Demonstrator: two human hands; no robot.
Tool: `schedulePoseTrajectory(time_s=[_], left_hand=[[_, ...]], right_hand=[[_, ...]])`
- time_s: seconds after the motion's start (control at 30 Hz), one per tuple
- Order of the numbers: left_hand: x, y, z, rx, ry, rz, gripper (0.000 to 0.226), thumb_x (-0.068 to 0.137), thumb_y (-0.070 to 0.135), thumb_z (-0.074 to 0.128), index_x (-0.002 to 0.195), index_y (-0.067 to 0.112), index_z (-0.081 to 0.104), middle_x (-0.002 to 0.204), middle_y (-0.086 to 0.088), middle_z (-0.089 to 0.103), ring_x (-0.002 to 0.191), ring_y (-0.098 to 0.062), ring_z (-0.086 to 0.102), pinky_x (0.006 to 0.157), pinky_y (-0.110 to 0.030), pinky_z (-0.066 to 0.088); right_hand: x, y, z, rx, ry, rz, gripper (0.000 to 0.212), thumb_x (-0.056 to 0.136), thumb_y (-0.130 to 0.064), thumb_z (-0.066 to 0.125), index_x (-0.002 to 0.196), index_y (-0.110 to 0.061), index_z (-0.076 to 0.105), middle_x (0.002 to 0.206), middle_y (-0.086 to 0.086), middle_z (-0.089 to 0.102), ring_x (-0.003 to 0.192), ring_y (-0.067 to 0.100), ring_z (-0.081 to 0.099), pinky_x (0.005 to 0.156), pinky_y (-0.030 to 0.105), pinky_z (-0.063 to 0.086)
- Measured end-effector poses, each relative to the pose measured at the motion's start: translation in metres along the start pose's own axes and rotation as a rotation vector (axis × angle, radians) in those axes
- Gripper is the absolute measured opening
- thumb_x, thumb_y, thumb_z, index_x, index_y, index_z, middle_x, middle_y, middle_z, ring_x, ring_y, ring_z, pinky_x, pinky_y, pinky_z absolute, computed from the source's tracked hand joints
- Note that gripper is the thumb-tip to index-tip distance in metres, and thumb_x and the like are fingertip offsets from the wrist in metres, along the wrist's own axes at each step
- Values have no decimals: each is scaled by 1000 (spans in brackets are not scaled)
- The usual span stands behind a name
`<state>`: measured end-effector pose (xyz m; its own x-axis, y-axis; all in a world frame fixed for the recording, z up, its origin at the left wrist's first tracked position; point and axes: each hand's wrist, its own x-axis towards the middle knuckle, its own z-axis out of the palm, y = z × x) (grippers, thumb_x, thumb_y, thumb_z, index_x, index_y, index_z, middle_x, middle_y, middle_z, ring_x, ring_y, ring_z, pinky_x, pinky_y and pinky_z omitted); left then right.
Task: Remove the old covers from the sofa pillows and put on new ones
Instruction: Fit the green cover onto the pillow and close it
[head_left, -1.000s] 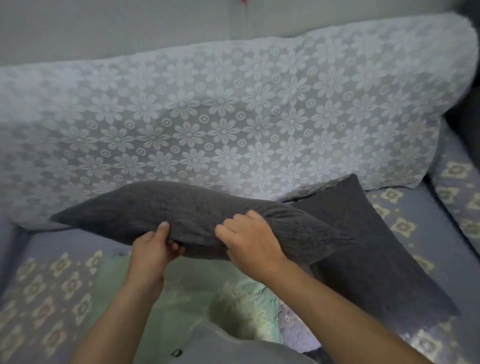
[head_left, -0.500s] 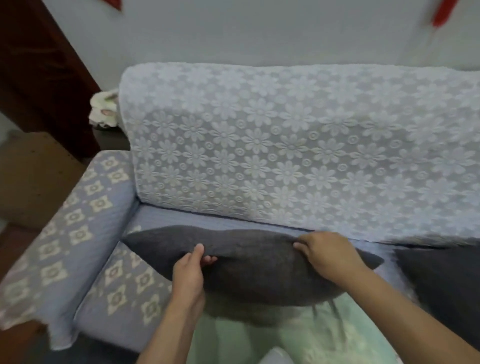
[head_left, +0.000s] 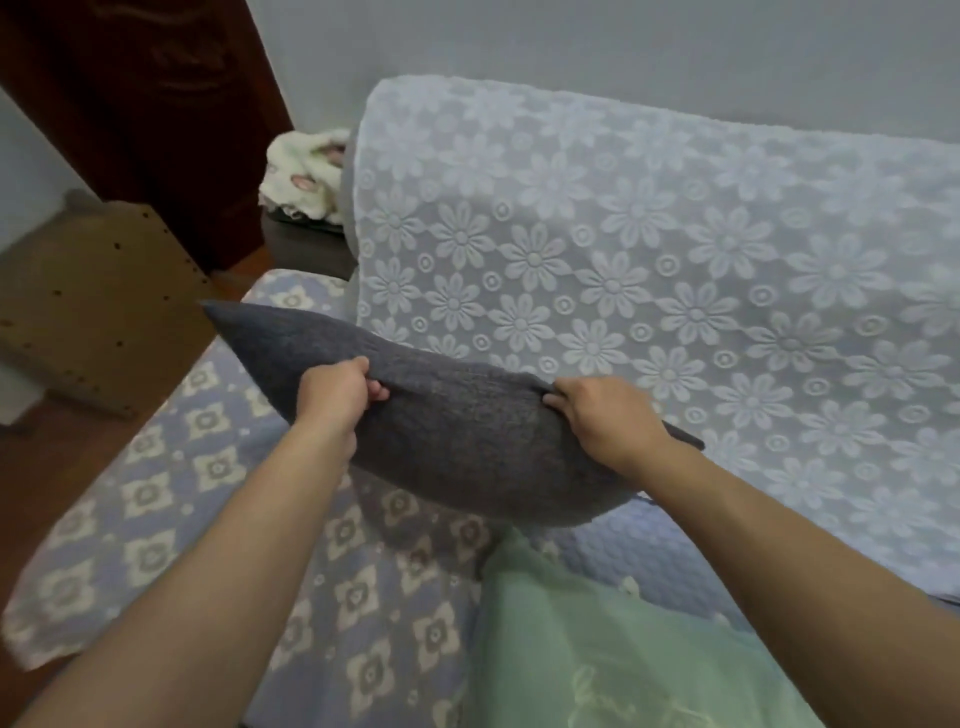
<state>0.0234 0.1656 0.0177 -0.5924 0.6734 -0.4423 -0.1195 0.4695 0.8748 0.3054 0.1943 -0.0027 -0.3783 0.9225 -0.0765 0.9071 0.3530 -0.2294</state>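
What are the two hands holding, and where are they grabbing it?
Both hold the dark grey pillow by its top edge. The left hand pinches the edge near the middle; the right hand grips it nearer the right corner.

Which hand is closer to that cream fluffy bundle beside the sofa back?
Left. The left hand grips the gray pillow below the cream bundle; the right hand grips it farther along.

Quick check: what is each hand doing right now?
Left hand: grips the grey pillow at its top edge.
Right hand: grips the same pillow.
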Motion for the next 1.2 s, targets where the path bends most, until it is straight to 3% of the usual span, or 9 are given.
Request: schedulePoseTrajectory(time_s=[0.1, 0.2, 0.37, 0.5, 0.6, 0.7, 0.77, 1.03, 1.2], left_hand=[[40, -36, 11, 349, -247, 92, 16, 101, 17, 56, 108, 12, 69, 104, -4, 70, 104, -25, 65, 84, -28, 45], [35, -118, 20, 700, -547, -3, 47, 97, 15, 61, 143, 15, 48, 130, -8, 60, 113, -23, 59, 97, -29, 46], [-53, -226, 33, 864, -715, -244, 9, 86, 24, 59, 82, 17, 64, 77, -4, 61, 65, -13, 56, 57, -26, 43], [-120, -254, 81, 1055, -958, -166, 30, 90, 31, 47, 80, 7, 62, 104, -26, 65, 99, -35, 64, 62, -31, 40], [-183, -237, 149, 1001, -1014, -111, 23, 98, 14, 49, 96, -4, 64, 104, -27, 66, 85, -32, 60, 58, -30, 31], [-229, -235, 201, 946, -1003, -78, 24, 93, 11, 56, 71, 21, 56, 60, 2, 50, 61, -16, 43, 57, -30, 25], [-268, -236, 240, 979, -1045, -62, 30, 93, 15, 57, 63, 22, 52, 58, 7, 48, 60, -14, 42, 56, -29, 25], [-417, -324, 393, 1196, -1071, -9, 27, 87, 30, 59, 107, 13, 67, 90, -6, 68, 65, -16, 62, 55, -21, 44], [-501, -398, 524, 1324, -1061, 17, 38, 100, 22, 57, 137, 13, 57, 137, -10, 60, 124, -25, 59, 88, -25, 42]], right_hand=[[26, 10, 33, -93, 32, 131, 13, 95, -22, 54, 99, -22, 67, 92, 10, 68, 97, 34, 62, 84, 40, 48], [9, 28, 67, 52, 3, 435, 35, 87, -10, 55, 120, -17, 65, 111, 15, 69, 110, 38, 61, 93, 42, 48], [-121, 73, 124, 133, -219, 513, 38, 90, -9, 54, 126, -17, 65, 125, 15, 65, 121, 35, 56, 99, 39, 47], [-256, 146, 137, 186, -471, 840, 38, 96, -18, 51, 134, -15, 57, 136, 13, 58, 126, 31, 54, 104, 33, 43], [-358, 214, 117, 181, -524, 1100, 37, 96, -21, 50, 132, -12, 55, 135, 13, 58, 126, 30, 55, 102, 30, 44], [-416, 262, 97, 214, -491, 1218, 35, 96, -22, 49, 129, -12, 57, 136, 13, 58, 126, 30, 55, 100, 29, 44], [-446, 297, 84, 257, -440, 1248, 35, 96, -21, 48, 128, -9, 57, 136, 15, 59, 126, 31, 55, 99, 31, 44], [-543, 508, 94, 391, -215, 1329, 43, 101, -25, 46, 142, -12, 43, 144, 18, 37, 131, 40, 41, 105, 44, 39], [-626, 687, 112, 193, -10, 1423, 81, 94, -53, 57, 155, -11, 24, 158, 20, 25, 143, 43, 24, 115, 54, 30]])
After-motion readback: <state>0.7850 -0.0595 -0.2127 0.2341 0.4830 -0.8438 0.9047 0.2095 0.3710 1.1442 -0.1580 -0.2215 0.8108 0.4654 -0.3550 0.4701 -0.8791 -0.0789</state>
